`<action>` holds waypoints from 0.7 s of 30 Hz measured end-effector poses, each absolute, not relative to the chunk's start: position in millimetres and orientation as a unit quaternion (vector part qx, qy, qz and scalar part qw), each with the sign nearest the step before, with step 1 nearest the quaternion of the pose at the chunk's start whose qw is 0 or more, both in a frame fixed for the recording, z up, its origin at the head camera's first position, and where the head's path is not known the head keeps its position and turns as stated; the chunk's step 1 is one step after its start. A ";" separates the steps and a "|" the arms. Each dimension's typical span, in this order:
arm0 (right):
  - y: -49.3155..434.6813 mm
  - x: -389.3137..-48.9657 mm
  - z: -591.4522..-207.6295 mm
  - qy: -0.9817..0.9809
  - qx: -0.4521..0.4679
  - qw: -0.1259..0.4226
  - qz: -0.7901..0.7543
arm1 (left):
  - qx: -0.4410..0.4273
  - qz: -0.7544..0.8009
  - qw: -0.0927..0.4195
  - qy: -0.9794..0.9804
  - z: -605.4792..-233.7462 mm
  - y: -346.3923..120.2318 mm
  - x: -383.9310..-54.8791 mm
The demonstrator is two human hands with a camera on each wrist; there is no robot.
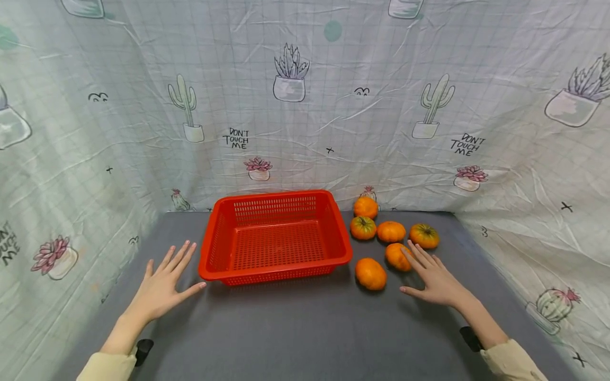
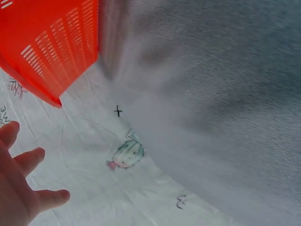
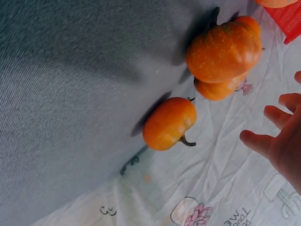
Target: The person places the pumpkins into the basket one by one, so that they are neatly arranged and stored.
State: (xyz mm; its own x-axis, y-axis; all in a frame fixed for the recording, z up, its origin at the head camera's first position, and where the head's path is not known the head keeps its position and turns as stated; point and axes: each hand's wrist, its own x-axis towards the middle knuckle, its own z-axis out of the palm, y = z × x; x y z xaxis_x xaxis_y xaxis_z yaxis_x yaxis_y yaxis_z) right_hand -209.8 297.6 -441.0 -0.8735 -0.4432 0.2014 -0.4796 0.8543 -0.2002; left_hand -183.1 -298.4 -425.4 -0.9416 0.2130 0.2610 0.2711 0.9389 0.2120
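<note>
My left hand (image 1: pixel 159 286) is spread with straight fingers, just left of the red plastic basket (image 1: pixel 281 275). In the left wrist view its fingers (image 2: pixel 51 198) hold nothing, and the basket's slotted side (image 2: pixel 61 52) shows above them. On the right, my right hand (image 1: pixel 436 280) is also spread and holds nothing. Its fingertips overlap the edge of a small orange pumpkin (image 1: pixel 396 256) in the head view. Another orange pumpkin (image 1: pixel 370 274) lies left of that hand. Farther back are a greenish-orange pumpkin (image 1: pixel 424 236) and an orange one (image 1: pixel 391 232).
A second greenish pumpkin (image 1: pixel 363 228) and an orange pumpkin (image 1: pixel 365 207) lie beside the basket's right end. The grey tabletop (image 1: pixel 286 333) is bordered at the back and sides by a white sheet (image 1: pixel 305 127) printed with cacti.
</note>
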 end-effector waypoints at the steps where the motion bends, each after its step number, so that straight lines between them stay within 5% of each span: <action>1: 296.3 -210.1 -440.5 -0.960 0.243 0.074 0.121 | -0.125 -0.123 0.119 -0.977 -424.6 -296.9 -184.1; 21: 273.8 -223.4 -452.3 -0.940 0.286 0.141 0.125 | -0.128 -0.094 0.123 -0.979 -435.1 -273.4 -216.9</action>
State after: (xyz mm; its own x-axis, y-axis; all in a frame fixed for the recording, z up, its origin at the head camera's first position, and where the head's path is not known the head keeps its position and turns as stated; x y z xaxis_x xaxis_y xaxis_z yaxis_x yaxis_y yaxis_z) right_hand -223.4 273.8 -452.3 -0.7970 -0.5014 0.3367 -0.5721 0.8053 -0.1552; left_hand -216.9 -273.4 -435.1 -0.9365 0.2283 0.2661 0.2749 0.9492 0.1532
